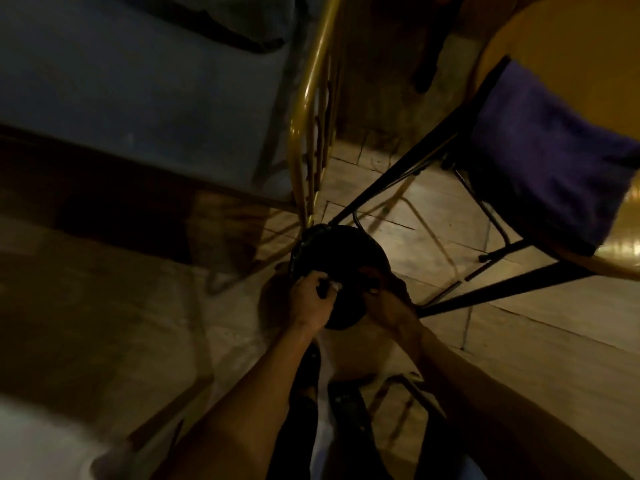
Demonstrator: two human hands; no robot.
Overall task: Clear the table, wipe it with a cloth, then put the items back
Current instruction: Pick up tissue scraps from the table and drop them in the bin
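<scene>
Both hands reach down to a black bin (pixel 337 271) on the floor at 12 o'clock from the feet. The left hand (pixel 308 299) pinches something small and white (pixel 336 286) at its rim; the right hand (pixel 388 299) curls onto the rim. The liner looks thin, slippery and light: best taken at the rim. The cloth (pixel 547 150) hangs off the table (pixel 571 46) at 2 o'clock.

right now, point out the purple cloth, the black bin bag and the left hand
purple cloth (pixel 550 161): head view, middle of the fabric draped over the table edge
black bin bag (pixel 341 249): head view, dark upper surface of the bag
left hand (pixel 310 299): head view, back of the hand at the bag's rim
</scene>
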